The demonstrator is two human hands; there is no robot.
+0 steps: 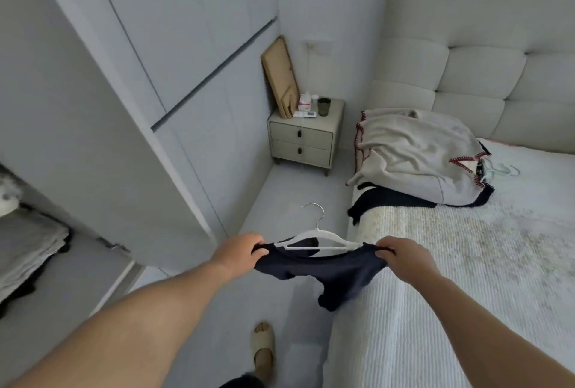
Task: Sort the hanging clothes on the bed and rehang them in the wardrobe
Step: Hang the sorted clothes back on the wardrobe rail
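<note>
Both arms reach forward: left hand [239,250] and right hand [401,258] each pinch a shoulder of the navy garment [326,275], stretched between them on a white hanger [314,239] beside the bed [466,294]. Beyond, a beige knit [417,151] lies heaped, perhaps over darker clothes.

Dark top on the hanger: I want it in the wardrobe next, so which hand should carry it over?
Probably the left hand. It grips the dark top on the side nearer the wardrobe, while the right hand is over the bed edge. The hanger hook sits between both.
</note>
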